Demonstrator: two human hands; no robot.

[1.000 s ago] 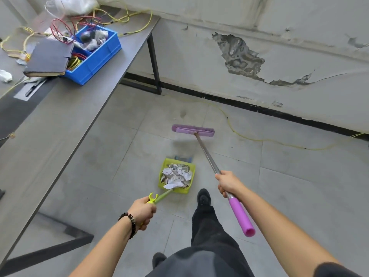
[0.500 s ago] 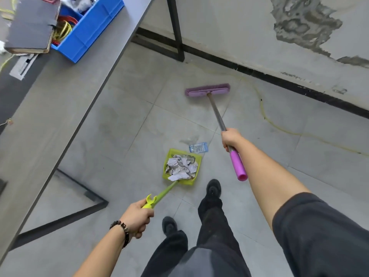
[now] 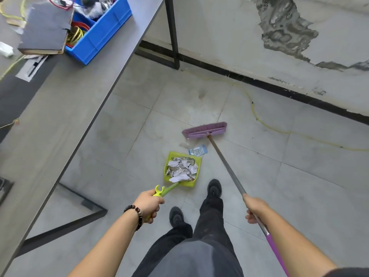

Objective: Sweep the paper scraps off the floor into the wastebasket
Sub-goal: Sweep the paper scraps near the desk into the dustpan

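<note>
Lime-green plastic formed the dustpan (image 3: 182,169), which sat flat on the grey tiled floor (image 3: 259,176) just ahead of the person's black shoes (image 3: 214,189). White crumpled paper scraps (image 3: 181,170) filled its tray in a loose heap. Just beyond its open edge lay a small blue-and-white printed wrapper (image 3: 198,151) and a clear bit of film (image 3: 184,144), both on the tile, with the purple broom head (image 3: 205,130) standing right behind them, bristles down.

The left hand (image 3: 148,204), a dark bead bracelet (image 3: 134,215) at its wrist, had its grip closed around the dustpan's green handle, arm stretched forward and down. The right hand (image 3: 256,209) had its grip closed around the broom's metal shaft (image 3: 225,164), just above the purple sleeve, the forearm running along the pole.

The print on the wrapper was too small to read. On the grey surface (image 3: 60,108) to the left stood a blue bin (image 3: 99,35) beside a dark notebook (image 3: 47,30).
</note>
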